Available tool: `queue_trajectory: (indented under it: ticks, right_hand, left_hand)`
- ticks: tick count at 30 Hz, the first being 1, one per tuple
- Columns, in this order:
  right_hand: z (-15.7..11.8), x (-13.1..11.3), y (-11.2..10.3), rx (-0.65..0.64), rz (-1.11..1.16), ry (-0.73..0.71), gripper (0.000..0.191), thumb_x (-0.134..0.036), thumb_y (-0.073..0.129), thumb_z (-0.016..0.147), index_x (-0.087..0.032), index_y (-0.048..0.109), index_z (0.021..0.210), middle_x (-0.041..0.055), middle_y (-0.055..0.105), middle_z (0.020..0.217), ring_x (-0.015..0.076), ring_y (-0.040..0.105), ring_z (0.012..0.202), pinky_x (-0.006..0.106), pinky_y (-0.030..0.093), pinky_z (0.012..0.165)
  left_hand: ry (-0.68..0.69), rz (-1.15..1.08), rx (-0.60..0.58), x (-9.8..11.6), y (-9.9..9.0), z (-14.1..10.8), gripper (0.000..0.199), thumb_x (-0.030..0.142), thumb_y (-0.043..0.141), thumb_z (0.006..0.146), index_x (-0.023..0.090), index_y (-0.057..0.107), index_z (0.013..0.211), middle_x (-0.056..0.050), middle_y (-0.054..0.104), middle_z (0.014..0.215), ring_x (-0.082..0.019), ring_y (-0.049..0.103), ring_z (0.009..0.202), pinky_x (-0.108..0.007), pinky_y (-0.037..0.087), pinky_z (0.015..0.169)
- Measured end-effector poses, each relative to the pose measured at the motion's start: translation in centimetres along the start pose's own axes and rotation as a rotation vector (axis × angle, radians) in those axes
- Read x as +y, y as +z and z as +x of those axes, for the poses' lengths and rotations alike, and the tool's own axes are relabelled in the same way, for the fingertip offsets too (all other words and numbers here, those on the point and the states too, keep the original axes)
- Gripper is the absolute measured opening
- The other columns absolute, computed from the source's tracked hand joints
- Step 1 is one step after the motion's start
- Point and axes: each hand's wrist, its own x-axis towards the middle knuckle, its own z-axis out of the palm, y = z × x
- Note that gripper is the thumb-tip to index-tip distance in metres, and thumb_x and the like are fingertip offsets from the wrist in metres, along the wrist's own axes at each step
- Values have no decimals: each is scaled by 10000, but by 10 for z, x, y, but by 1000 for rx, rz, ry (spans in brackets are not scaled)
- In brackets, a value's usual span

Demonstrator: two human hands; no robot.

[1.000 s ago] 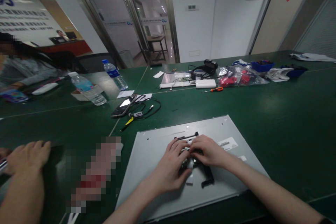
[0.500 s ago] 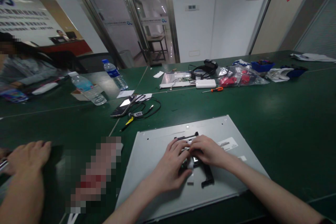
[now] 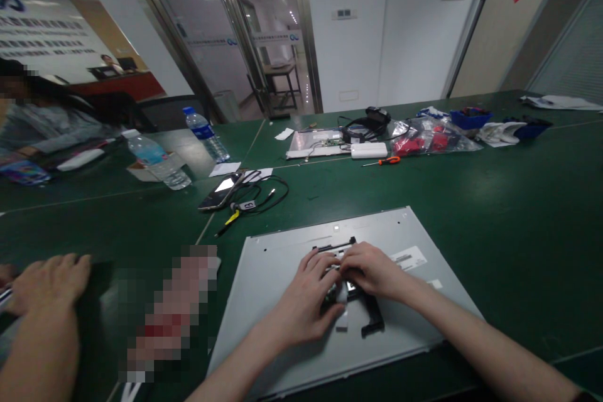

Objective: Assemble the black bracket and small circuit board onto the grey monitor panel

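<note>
A flat grey metal panel (image 3: pixel 282 264) lies on the table in front of me, with a black plastic bracket (image 3: pixel 374 317) on its middle. My left hand (image 3: pixel 311 295) curls over the panel's centre, thumb and fingers around a small circuit board (image 3: pixel 331 294) that is mostly hidden. A pale flat strip (image 3: pixel 342 321) shows below its thumb. Touching the left fingertips, my right hand (image 3: pixel 372 270) has its fingers pinched at the upper edge of the same spot. What is between the right fingertips is hidden.
Left of the panel lie a blurred-out item (image 3: pixel 174 308) and another person's hand (image 3: pixel 51 282). Beyond are a phone (image 3: pixel 219 191), a black cable (image 3: pixel 264 198), two water bottles (image 3: pixel 157 160), an orange screwdriver (image 3: pixel 389 161), a white box (image 3: pixel 369 150) and plastic bags (image 3: pixel 433 138).
</note>
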Motion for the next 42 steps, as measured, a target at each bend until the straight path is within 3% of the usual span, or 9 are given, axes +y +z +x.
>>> queue_trajectory:
  ticks: [19, 29, 42]
  right_hand:
    - [-2, 4, 3, -15, -17, 29, 173, -47, 674, 846, -204, 712, 908, 34, 748, 906, 191, 665, 872, 308, 456, 829]
    - [0, -6, -2, 1, -51, 132, 188, -65, 621, 868, -196, 645, 1001, 47, 726, 941, 196, 641, 858, 303, 450, 785]
    - [-1, -2, 3, -6, -68, 160, 157, -97, 585, 903, -193, 610, 1024, 51, 710, 943, 197, 612, 855, 303, 416, 772]
  left_hand:
    - [-1, -3, 3, -3, 4, -1, 549, 211, 679, 790, 250, 489, 1304, -100, 529, 1345, -337, 462, 1293, -635, 279, 1153]
    - [12, -11, 26, -1, 2, 0, 432, 214, 675, 795, 238, 532, 1202, -105, 518, 1380, -340, 460, 1304, -629, 283, 1149]
    - [-16, 2, 27, -1, 2, 1, 427, 253, 704, 793, 234, 533, 1184, -108, 533, 1350, -346, 473, 1266, -642, 299, 1134]
